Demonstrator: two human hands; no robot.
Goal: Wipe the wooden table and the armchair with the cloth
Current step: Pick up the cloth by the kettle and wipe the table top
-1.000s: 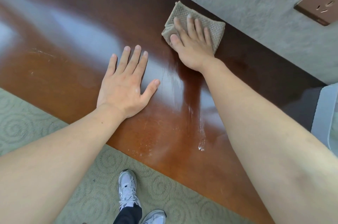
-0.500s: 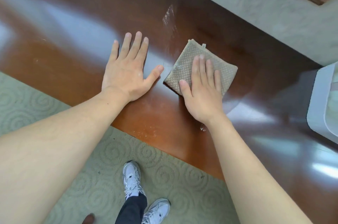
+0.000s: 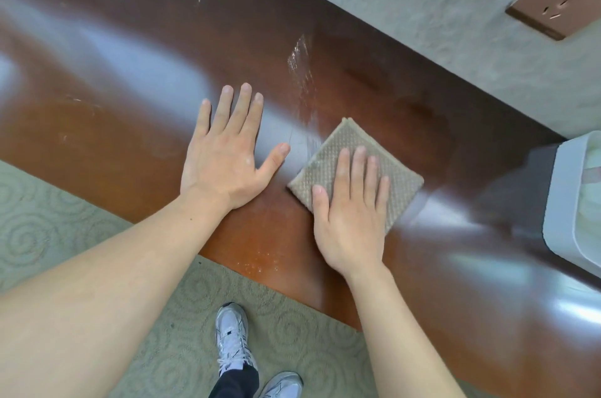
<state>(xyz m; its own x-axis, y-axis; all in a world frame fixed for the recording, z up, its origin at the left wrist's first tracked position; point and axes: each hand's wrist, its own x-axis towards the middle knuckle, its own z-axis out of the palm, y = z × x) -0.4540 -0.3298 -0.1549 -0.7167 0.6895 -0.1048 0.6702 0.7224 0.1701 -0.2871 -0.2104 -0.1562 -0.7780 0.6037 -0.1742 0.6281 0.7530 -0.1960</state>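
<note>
A glossy reddish-brown wooden table (image 3: 130, 49) runs across the view against a grey wall. A folded beige cloth (image 3: 400, 176) lies flat on it near the front edge. My right hand (image 3: 351, 215) presses on the cloth with straight fingers, covering its near corner. My left hand (image 3: 227, 157) rests flat on the bare wood just left of the cloth, fingers spread. A pale wet streak (image 3: 302, 72) runs from beyond the cloth toward the wall. White specks (image 3: 260, 261) lie near the table's front edge. No armchair is in view.
A white bin-like container (image 3: 566, 202) stands on the table at the right edge. Copper-coloured wall sockets (image 3: 559, 4) sit on the grey wall behind. Patterned green carpet (image 3: 48, 218) and my two white sneakers (image 3: 232, 339) are below the table edge.
My right hand has dragged the cloth from the far side by the wall back toward the front edge, leaving a wet streak. My left hand has stayed flat in place.
</note>
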